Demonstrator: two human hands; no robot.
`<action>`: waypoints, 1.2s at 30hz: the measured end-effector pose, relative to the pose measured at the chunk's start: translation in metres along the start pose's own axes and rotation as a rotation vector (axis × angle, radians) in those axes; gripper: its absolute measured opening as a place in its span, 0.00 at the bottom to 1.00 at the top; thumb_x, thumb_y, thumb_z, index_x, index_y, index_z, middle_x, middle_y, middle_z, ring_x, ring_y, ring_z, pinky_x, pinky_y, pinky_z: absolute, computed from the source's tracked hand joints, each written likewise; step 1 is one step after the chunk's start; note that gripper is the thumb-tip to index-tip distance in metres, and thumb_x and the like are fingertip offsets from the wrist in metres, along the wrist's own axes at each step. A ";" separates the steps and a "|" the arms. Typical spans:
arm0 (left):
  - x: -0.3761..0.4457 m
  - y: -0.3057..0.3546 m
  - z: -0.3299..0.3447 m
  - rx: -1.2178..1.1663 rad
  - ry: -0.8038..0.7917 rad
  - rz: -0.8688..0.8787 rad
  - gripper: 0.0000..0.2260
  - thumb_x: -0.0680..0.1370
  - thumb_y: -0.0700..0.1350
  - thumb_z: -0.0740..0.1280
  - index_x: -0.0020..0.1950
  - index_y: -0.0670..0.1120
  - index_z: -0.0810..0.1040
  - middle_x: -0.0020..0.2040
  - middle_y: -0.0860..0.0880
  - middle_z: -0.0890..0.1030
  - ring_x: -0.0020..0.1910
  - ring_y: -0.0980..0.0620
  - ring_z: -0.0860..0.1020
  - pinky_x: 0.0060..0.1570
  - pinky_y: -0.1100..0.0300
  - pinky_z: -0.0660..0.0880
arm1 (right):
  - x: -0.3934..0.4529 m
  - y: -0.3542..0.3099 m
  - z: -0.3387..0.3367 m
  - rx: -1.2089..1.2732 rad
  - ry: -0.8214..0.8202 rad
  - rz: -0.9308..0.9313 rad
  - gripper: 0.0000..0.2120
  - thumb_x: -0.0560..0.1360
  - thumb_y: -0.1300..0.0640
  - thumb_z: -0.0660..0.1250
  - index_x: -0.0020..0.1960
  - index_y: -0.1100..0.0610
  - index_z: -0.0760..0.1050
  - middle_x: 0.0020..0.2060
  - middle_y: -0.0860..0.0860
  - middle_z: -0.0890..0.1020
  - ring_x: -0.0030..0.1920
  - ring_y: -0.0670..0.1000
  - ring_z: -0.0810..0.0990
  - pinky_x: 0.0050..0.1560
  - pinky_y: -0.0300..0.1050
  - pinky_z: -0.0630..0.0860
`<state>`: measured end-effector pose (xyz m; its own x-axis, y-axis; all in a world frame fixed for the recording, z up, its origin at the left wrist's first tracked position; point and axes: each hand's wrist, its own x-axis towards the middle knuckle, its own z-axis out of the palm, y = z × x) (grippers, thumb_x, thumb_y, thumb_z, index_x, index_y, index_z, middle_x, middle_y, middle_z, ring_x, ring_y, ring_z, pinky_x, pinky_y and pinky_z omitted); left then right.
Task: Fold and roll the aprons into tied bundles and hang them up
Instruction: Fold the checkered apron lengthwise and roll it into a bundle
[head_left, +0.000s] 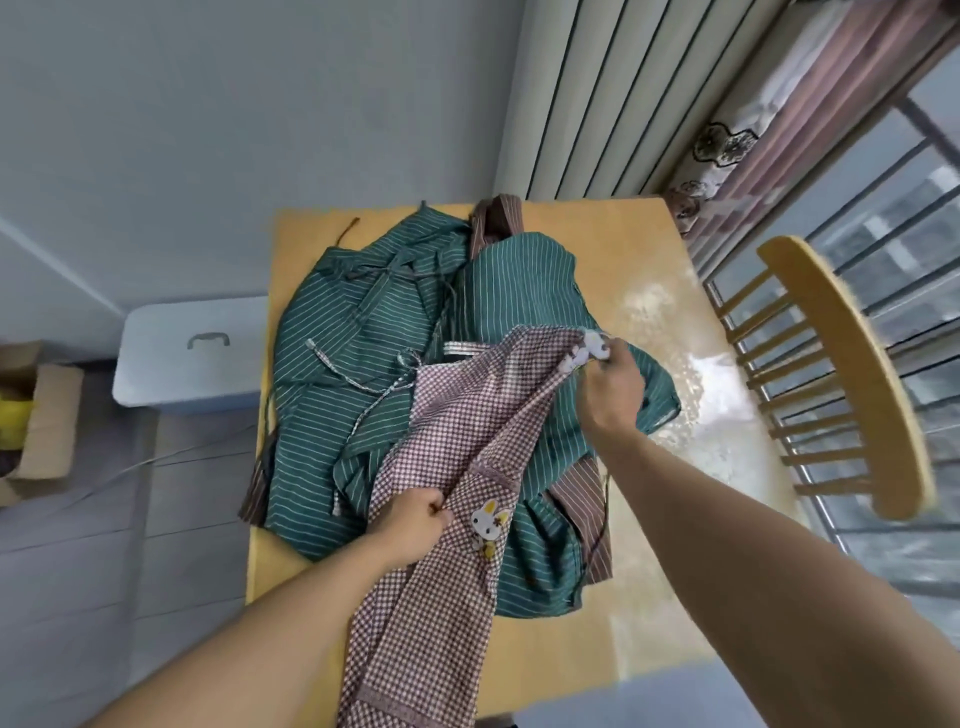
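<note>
Two bare hands lift a checked apron (457, 415) off a heap of laundry on a wooden table (613, 244). The left hand (415, 525), fingers curled into a fist, grips a bunch of the red-and-white cloth near the table's front edge. The right hand (610, 387) is raised further back, toward the table's right side, and pinches the apron's upper edge, where a small white patch (595, 348) shows at the fingertips. The cloth stretches taut between the two grips, and its lower part hangs past the table's front edge. A rabbit patch (488, 519) sits on the apron just beside the left hand.

Under the checked apron, green striped aprons (363, 332) lie crumpled across the middle of the table, their ties tangled in loose knots on top. A brown striped apron (582, 499) pokes out from beneath the green ones, on the table's right front; another brown striped piece shows at the far edge.

The bare right part of the tabletop shines in the daylight. A wooden chair (841, 374) stands just beside the table's right edge, its slatted back turned to a barred window (883, 208). Behind the table's far right corner hang a pleated grey curtain (597, 98) and a pinkish flowered one (769, 119). To the table's left stands a pale blue bin (192, 358) with a handle on its lid, and further left an open cardboard box (36, 415) on the floor.
</note>
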<state>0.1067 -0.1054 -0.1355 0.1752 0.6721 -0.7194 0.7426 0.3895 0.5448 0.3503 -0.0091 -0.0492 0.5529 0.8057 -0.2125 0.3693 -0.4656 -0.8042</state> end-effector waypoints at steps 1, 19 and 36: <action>-0.001 0.010 0.003 -0.015 -0.010 0.025 0.16 0.83 0.48 0.66 0.36 0.48 0.68 0.33 0.51 0.70 0.29 0.54 0.67 0.33 0.58 0.63 | 0.001 -0.004 -0.014 -0.057 0.042 -0.078 0.18 0.72 0.57 0.59 0.59 0.55 0.79 0.52 0.52 0.83 0.49 0.54 0.79 0.48 0.50 0.76; 0.015 -0.012 0.029 -0.122 -0.005 -0.108 0.19 0.86 0.49 0.58 0.75 0.43 0.70 0.73 0.45 0.73 0.71 0.44 0.73 0.71 0.45 0.71 | 0.095 -0.088 -0.059 -1.216 -0.699 -0.407 0.21 0.70 0.46 0.79 0.57 0.55 0.78 0.52 0.53 0.81 0.46 0.52 0.75 0.40 0.44 0.68; 0.013 -0.013 0.016 -0.312 -0.143 -0.186 0.10 0.83 0.43 0.63 0.44 0.42 0.77 0.47 0.42 0.84 0.46 0.45 0.83 0.49 0.50 0.79 | 0.080 -0.091 0.047 -0.794 -0.330 -0.620 0.35 0.79 0.53 0.69 0.81 0.48 0.57 0.78 0.54 0.64 0.76 0.57 0.63 0.78 0.58 0.59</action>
<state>0.1099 -0.1119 -0.1584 0.1610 0.4857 -0.8592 0.5421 0.6840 0.4882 0.3260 0.1146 -0.0195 -0.0857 0.9884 -0.1251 0.9653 0.0513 -0.2559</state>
